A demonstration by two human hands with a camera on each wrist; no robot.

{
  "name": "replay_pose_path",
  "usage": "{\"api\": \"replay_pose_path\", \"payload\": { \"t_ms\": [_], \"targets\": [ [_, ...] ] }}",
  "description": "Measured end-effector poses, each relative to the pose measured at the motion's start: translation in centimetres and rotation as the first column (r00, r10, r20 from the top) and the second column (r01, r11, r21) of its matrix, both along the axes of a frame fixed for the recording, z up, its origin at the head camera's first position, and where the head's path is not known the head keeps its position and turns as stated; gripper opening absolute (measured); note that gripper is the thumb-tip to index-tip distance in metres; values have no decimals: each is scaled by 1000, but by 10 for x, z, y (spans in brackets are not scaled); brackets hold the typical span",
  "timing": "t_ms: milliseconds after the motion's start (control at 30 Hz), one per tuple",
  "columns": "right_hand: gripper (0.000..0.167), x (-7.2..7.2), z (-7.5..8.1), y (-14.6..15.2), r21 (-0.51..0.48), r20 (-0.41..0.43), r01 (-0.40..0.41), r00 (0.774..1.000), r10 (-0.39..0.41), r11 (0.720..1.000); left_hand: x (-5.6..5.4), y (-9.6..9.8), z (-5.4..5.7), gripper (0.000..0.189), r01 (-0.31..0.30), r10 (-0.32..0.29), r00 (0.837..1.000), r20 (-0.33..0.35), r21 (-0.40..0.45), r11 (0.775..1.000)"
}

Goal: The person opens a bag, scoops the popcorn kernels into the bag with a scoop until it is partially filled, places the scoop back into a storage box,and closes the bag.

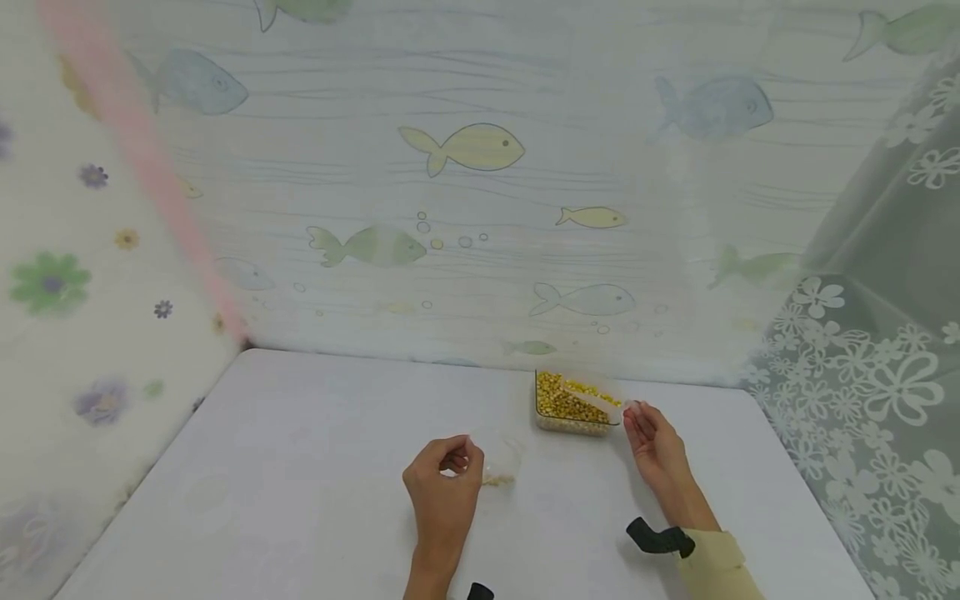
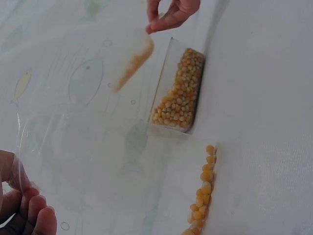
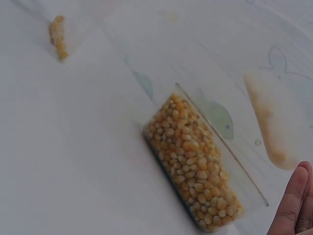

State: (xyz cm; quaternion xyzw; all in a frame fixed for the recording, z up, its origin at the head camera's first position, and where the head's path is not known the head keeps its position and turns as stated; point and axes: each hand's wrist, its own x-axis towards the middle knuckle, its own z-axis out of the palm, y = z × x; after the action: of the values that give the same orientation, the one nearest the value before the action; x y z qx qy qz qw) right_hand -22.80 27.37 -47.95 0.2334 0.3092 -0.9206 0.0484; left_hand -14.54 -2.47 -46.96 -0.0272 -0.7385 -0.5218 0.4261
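Note:
My left hand (image 1: 446, 492) pinches the top edge of a clear plastic bag (image 2: 93, 152) between thumb and fingers. Several yellow corn kernels (image 2: 203, 191) lie along the bag's bottom. To the right and farther back stands a rectangular glass container (image 3: 239, 174), holding a heap of corn kernels (image 3: 183, 161). My right hand (image 1: 660, 450), beside the container's right end, grips one end of a translucent whitish scoop (image 3: 269, 122). The scoop is raised over the container, and yellowish kernels show blurred through its wall. The scoop's gripped end is mostly hidden by the fingers.
A white table (image 1: 300, 467) lies below both hands. Behind it hangs a fish-printed curtain (image 1: 480, 250), close to the container. Flowered cloth (image 1: 52, 333) hangs at left, and lace-like sheer fabric (image 1: 885, 392) at right. A black curved piece (image 1: 660, 537) sits at the right wrist.

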Motion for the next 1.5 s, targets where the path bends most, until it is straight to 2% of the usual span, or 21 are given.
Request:
{"api": "replay_pose_path", "payload": {
  "t_ms": [433,867,1133,1500],
  "targets": [
    [19,11,9,-5,50,-15,-18,1000,19,999,1,1,1,18,-5,5,1000,14,2,1000],
    [24,21,15,-12,73,-84,-59,994,65,996,0,1,-2,20,-5,5,1000,21,22,1000],
    [25,31,21,-21,97,-139,-91,985,104,991,0,1,-2,19,-10,10,1000,17,6,1000],
    [29,43,29,-39,171,-163,-134,973,162,976,1,1,-2,20,-13,13,999,44,16,1000]
  ]
}}
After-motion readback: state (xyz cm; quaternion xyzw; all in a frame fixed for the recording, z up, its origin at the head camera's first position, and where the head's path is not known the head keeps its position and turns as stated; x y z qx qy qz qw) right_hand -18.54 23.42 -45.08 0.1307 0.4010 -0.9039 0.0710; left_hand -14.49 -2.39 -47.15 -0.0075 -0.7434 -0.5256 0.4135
